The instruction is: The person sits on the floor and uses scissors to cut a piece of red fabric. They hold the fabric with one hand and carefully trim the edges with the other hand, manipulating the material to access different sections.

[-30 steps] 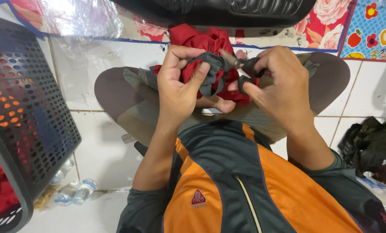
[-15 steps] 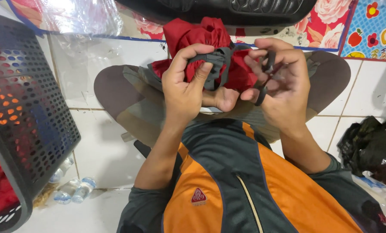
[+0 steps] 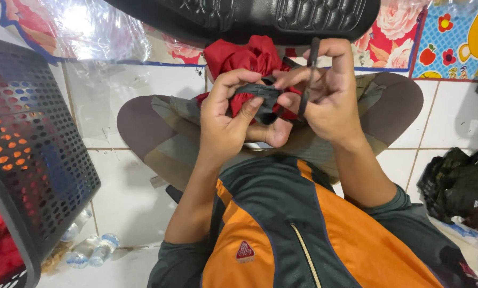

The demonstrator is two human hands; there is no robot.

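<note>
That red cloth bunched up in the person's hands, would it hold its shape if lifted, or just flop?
The red cloth would probably flop: it already lies crumpled in soft folds on the lap. It looks light, since the left hand pinches its dark edge band with only the fingers. It seems unlikely to slip, as the right hand grips it easily too.

This looks like a room in a home used for hand work on clothing, with the person seated cross-legged on a white tiled floor [image 3: 127, 208]. A flowered and fruit-printed play mat [image 3: 452, 37] lies along the top, clear plastic sheeting [image 3: 89, 32] beside it. A black perforated plastic basket [image 3: 30, 160] stands at the left, empty water bottles [image 3: 89, 250] near it, and a dark bundle of fabric [image 3: 457, 181] at the right
</note>
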